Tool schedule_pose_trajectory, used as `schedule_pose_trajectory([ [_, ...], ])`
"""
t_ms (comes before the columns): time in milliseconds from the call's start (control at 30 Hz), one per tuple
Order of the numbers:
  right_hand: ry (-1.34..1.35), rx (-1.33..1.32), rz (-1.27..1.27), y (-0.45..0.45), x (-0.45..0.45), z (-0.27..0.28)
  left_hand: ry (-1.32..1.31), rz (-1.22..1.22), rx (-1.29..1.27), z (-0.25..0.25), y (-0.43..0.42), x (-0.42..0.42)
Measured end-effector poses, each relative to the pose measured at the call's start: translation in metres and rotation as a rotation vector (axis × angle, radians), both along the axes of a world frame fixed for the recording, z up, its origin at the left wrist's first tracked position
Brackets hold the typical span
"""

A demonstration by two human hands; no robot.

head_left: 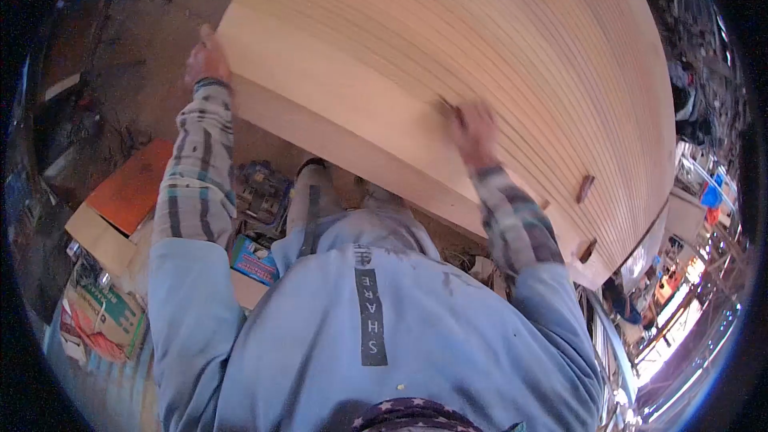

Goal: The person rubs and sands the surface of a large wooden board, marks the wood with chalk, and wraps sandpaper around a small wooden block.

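Note:
A large pale wooden panel (344, 80) with many fine parallel grooves over most of its face lies across the view in front of me. At its left corner my left hand (210, 60) grips the edge, one finger pointing up along the side. Over the plain strip near the front edge is my right hand (476, 132), smeared by motion, its fingers closed. A small dark thing (448, 110) shows at those fingertips, too blurred to name. Two small dark brown pieces (586, 188) lie on the panel's right part.
Below left of the panel stand an orange-topped cardboard box (132, 184) and a green printed carton (108, 312). A blue box (254, 259) lies by my legs. Cluttered shelves and metal bars (696, 272) fill the right side.

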State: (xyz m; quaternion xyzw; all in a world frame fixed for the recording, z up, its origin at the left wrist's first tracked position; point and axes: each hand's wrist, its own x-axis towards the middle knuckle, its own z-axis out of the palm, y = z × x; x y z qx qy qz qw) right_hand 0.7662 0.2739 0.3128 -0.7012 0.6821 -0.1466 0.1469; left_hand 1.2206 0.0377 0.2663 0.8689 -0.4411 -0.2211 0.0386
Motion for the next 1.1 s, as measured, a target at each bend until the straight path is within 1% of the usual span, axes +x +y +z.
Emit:
schedule_pose_trajectory([
  [33,-0.081,-0.136,0.1,-0.044,0.044,-0.011,-0.041,0.007,-0.001,0.018,0.004,-0.015],
  [67,-0.07,-0.314,0.164,-0.091,0.091,-0.027,-0.081,0.014,-0.004,0.029,0.004,-0.025],
  [100,-0.139,-0.302,0.216,-0.138,0.131,-0.037,-0.089,0.023,-0.009,0.03,0.004,-0.025],
  [133,-0.078,-0.313,0.236,-0.179,0.175,-0.022,-0.091,-0.031,-0.021,0.029,0.003,-0.021],
  [167,-0.108,-0.309,0.2,-0.215,0.211,-0.027,-0.09,-0.081,-0.029,0.028,0.004,-0.017],
  [200,-0.131,-0.303,0.156,-0.236,0.232,-0.031,-0.09,-0.078,-0.027,0.03,0.004,-0.014],
  [233,-0.123,-0.304,0.151,-0.233,0.231,-0.029,-0.069,-0.076,0.008,0.031,0.001,-0.012],
  [300,-0.106,-0.119,0.281,-0.203,0.192,-0.016,-0.022,-0.091,0.052,0.035,0.002,-0.024],
  [333,-0.286,-0.222,0.158,-0.164,0.161,-0.025,0.003,-0.09,0.081,0.042,0.004,-0.027],
  [367,-0.175,-0.255,0.129,-0.127,0.126,-0.011,0.026,-0.081,0.113,0.046,0.005,-0.026],
  [400,-0.006,-0.171,0.067,-0.082,0.084,-0.014,0.048,-0.074,0.109,0.035,0.004,-0.023],
  [433,0.092,-0.184,0.019,-0.047,0.054,0.003,0.059,-0.093,0.057,0.012,0.004,-0.022],
  [467,0.102,-0.164,-0.069,-0.021,0.036,0.023,0.065,-0.111,0.006,0.0,0.001,-0.016],
  [533,0.172,-0.06,-0.23,0.008,0.02,0.027,0.107,-0.12,0.032,0.023,0.001,-0.016],
  [567,0.173,-0.06,-0.223,-0.006,0.034,0.022,0.139,-0.14,0.072,0.033,0.005,-0.019],
  [600,0.131,-0.119,-0.176,-0.033,0.06,0.012,0.137,-0.13,0.072,0.035,0.006,-0.02],
  [633,0.084,-0.174,-0.128,-0.064,0.09,0.003,0.173,-0.1,0.017,0.037,0.008,-0.021],
  [667,-0.081,-0.177,-0.081,-0.109,0.133,-0.001,0.205,-0.072,-0.041,0.039,0.009,-0.02],
  [700,-0.093,-0.282,-0.027,-0.156,0.177,-0.012,0.192,-0.063,-0.047,0.04,0.008,-0.02],
  [733,-0.127,-0.304,0.09,-0.206,0.218,-0.016,0.168,-0.101,0.007,0.041,0.005,-0.018],
  [767,-0.16,-0.387,0.137,-0.248,0.257,-0.016,0.145,-0.139,0.067,0.044,0.005,-0.017],
  [800,-0.21,-0.366,0.121,-0.285,0.287,-0.03,0.135,-0.13,0.07,0.049,0.006,-0.017],
  [833,-0.253,-0.347,0.099,-0.306,0.304,-0.03,0.145,-0.142,0.078,0.054,0.006,-0.018],
  [867,-0.252,-0.341,0.097,-0.299,0.3,-0.026,0.16,-0.154,0.09,0.058,0.006,-0.016],
  [933,-0.292,-0.132,-0.008,-0.269,0.265,-0.007,0.157,-0.159,0.078,0.048,0.003,-0.018],
  [967,-0.324,-0.019,-0.058,-0.243,0.232,-0.004,0.15,-0.162,0.073,0.044,0.006,-0.019],
  [1000,-0.266,-0.06,-0.058,-0.209,0.2,0.003,0.165,-0.161,0.079,0.041,0.008,-0.02],
  [1033,-0.247,-0.015,-0.15,-0.178,0.172,0.012,0.173,-0.157,0.009,0.039,0.011,-0.022],
  [1067,-0.215,0.02,-0.183,-0.152,0.144,0.014,0.18,-0.153,-0.061,0.039,0.012,-0.022],
  [1100,-0.186,0.051,-0.218,-0.133,0.126,0.015,0.187,-0.148,-0.065,0.045,0.011,-0.023],
])
